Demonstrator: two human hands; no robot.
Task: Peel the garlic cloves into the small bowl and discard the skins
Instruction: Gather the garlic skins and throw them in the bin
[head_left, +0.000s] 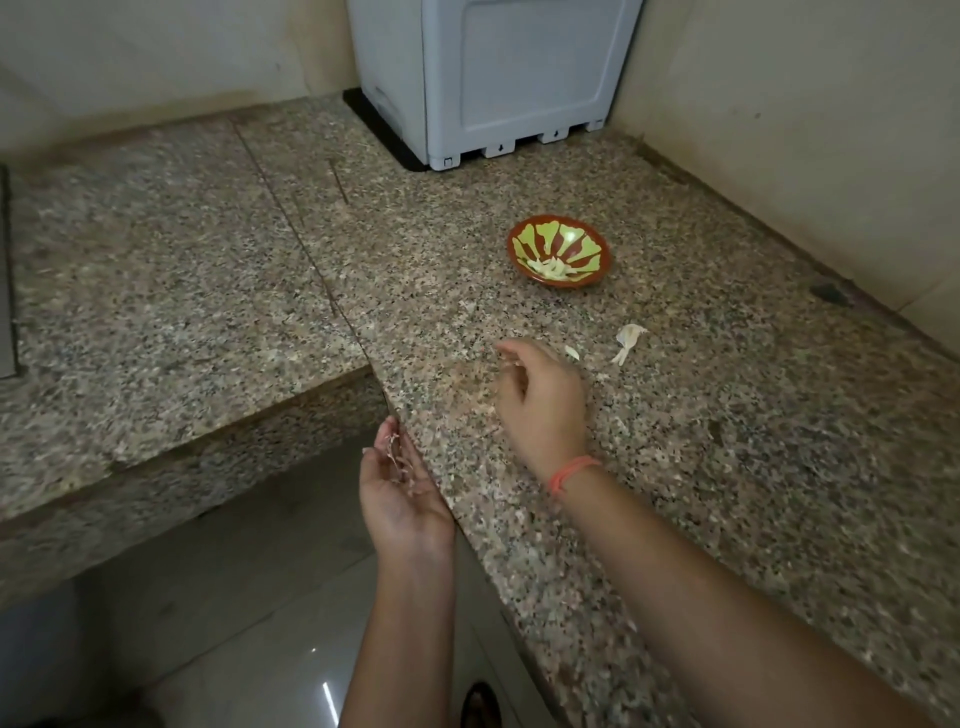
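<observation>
Beyond the right hand (540, 400), fingers curled with grip unclear, sits the bowl (587, 244), skins (628, 340) just right of that hand, while the left hand (400, 493) lies palm up, loosely cupping more.

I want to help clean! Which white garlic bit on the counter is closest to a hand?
The small bit, lying just beside the right hand. The bigger curly bit lies farther away, to its right.
</observation>
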